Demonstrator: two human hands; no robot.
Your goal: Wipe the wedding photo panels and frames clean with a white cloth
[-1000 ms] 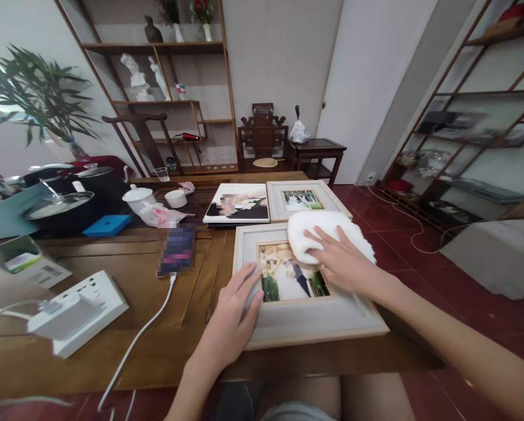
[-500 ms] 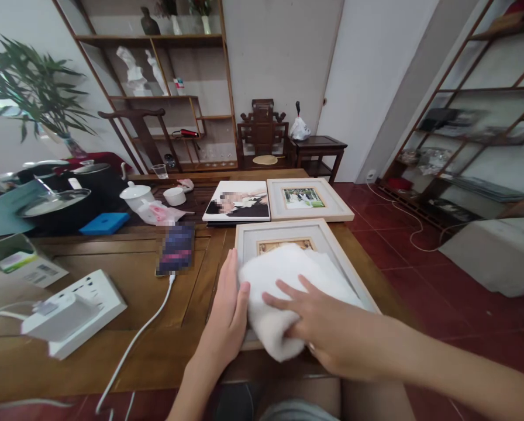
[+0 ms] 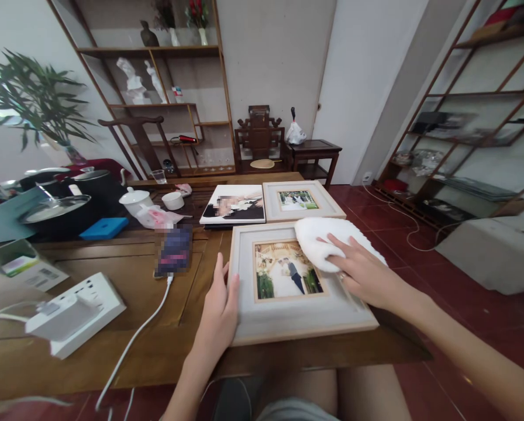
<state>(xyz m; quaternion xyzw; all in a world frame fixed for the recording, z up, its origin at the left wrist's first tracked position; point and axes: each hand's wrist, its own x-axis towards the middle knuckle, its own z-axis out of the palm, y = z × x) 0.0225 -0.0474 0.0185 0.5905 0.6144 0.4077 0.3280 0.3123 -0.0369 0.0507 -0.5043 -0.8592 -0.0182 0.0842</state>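
Note:
A light wooden picture frame (image 3: 288, 272) with a photo of a couple lies face up near the table's front edge. My left hand (image 3: 218, 310) holds its left side, the thumb along the rim and the fingers against the outer edge. In my right hand (image 3: 361, 272) is a bunched white cloth (image 3: 317, 237), pressed onto the frame's upper right corner. The cloth covers that corner and hangs over the right edge. Behind it lie a second framed photo (image 3: 299, 200) and, to its left, a stack topped by a photo panel (image 3: 233, 204).
On the wooden table (image 3: 165, 327) to the left are a charging phone (image 3: 173, 251), a power strip (image 3: 75, 316), a blue box (image 3: 104, 228), a lidded white pot (image 3: 135, 199) and black pans (image 3: 60, 216). The charging cable (image 3: 134, 339) runs over the table's front edge.
My right hand has slid the cloth from the frame's lower left and middle to its upper right corner, uncovering the photo. My left hand stays at the left side.

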